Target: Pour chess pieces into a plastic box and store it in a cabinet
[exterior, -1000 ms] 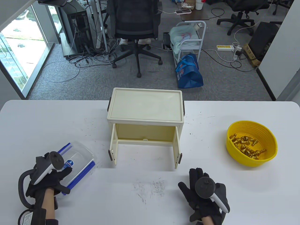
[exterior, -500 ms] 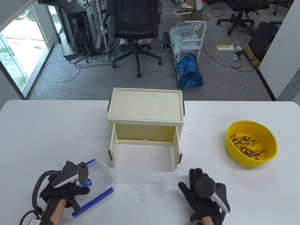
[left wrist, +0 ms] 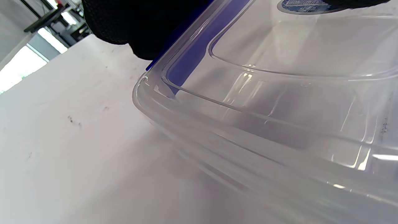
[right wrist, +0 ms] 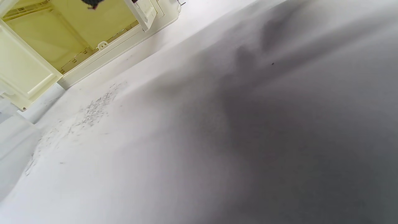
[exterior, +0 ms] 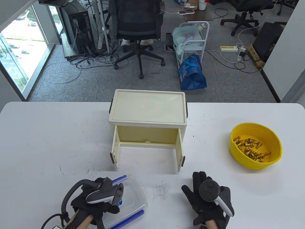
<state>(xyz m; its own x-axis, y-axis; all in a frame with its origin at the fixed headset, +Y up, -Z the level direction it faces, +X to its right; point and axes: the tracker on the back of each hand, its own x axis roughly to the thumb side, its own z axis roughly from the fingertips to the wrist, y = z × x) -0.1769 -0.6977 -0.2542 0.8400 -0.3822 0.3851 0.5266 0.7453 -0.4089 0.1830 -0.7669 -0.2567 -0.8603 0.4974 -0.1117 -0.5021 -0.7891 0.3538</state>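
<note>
While the left hand point(exterior: 100, 202) holds the plastic box point(exterior: 133, 200), its grip shows only from above.

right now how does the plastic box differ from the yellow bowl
The plastic box is clear, rectangular and lidded with blue clips; the yellow bowl is opaque, round and open.
The box looks empty; the bowl holds gold chess pieces.
The left hand rests on the box at the near edge; the bowl sits untouched at the right, beyond the right hand.
Both stand on the white table.
</note>
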